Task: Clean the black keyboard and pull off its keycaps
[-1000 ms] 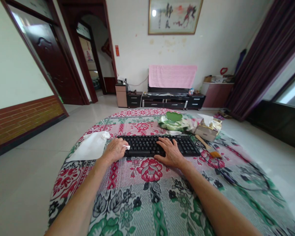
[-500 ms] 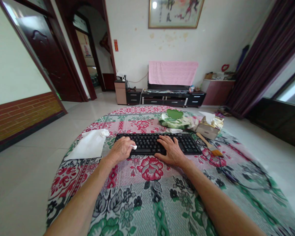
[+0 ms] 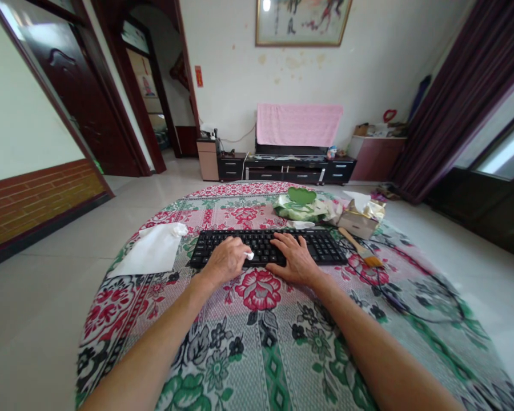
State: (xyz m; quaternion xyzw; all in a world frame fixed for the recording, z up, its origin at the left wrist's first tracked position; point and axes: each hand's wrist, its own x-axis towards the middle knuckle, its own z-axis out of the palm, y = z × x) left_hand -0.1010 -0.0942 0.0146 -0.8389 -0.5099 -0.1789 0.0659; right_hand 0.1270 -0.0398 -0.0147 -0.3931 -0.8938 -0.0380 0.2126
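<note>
1. One black keyboard sits between the left and right edges of the tabletop.
2. Left hand has its grip pinched on a white wad, down at the keyboard.
3. Right hand rests on it too, grip spread apart.
4. White sheet's by the left edge, brush toward the right.

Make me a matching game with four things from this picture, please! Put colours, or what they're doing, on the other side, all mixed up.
Things:
1. left hand
2. brush
3. keyboard
4. towel

Matches:
A. black, with many keys
B. pink, hanging
C. holding a small white wad
D. orange at one end

Right pairs: 1-C, 2-D, 3-A, 4-B
</note>
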